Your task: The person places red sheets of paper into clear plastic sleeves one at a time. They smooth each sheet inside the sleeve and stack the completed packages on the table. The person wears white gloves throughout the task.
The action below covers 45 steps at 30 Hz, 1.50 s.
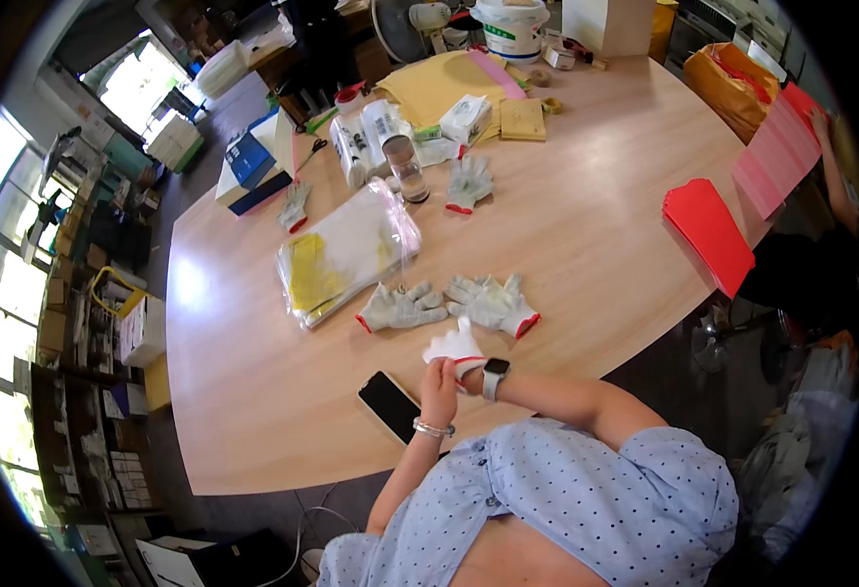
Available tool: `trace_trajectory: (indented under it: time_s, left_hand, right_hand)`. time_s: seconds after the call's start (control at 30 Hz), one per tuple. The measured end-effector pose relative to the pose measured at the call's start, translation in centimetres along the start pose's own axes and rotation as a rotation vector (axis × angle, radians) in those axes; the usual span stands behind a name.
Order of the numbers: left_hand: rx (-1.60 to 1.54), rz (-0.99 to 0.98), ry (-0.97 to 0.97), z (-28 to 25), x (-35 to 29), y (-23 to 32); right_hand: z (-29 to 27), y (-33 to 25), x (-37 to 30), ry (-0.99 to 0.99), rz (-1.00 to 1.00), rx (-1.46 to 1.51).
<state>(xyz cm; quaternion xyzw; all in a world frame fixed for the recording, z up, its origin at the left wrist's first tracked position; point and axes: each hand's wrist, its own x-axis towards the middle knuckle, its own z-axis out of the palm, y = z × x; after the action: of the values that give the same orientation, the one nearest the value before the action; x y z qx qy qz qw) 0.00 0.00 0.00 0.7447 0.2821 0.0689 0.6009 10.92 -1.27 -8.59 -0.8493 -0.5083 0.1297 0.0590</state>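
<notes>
Gripping a white glove [455, 342] by its cuff [469, 363], left hand [438, 388]; right hand [458, 349] inside, half-open.

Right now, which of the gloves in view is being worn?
The white glove on the right hand, its red-edged cuff at the fingers of the left hand. The other gloves lie on the table.

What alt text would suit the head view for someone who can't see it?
A person's bare left hand grips the cuff of a white glove worn on their right hand. On the wood-toned table ahead lie four loose gloves, a phone and a plastic package.
</notes>
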Motion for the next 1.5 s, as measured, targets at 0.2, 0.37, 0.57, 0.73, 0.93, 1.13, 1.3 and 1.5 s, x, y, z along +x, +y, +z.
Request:
trace_trajectory:
  time_s: [0.2,0.37,0.57,0.73,0.93,1.13,1.3,1.5]
  left_hand:
    - [-0.171,0.021,-0.193,0.1,1.2,0.2]
    - [-0.083,0.124,-0.372,-1.6,1.7,-1.2]
    - [0.629,0.323,0.074,-5.2,8.1,-7.1]
    - [0.98,0.26,0.152,-7.2,13.1,-7.6]
    - [1.161,0.034,0.069,-7.4,15.0,-8.1]
    - [0.795,0.049,0.447,-10.4,14.3,-10.2]
    - [0.598,0.041,1.001,-21.2,8.0,-10.6]
    - [0.944,-0.196,0.831,-28.6,-1.3,-19.6]
  right_hand:
    - [1.9,2.8,1.4,0.217,-0.387,0.455]
    - [-2.6,1.3,-2.8,0.225,-0.232,0.378]
    - [-2.4,11.0,-6.0,0.351,0.007,0.109]
    - [-5.3,17.2,-2.5,0.441,0.149,0.14]
    - [-14.5,25.8,7.7,0.805,0.17,0.229]
    - [-13.8,29.7,16.8,0.873,0.142,0.078]
    - [-10.4,22.3,15.8,0.985,-0.119,0.368]
    - [-2.0,11.4,6.6,0.118,-0.048,0.903]
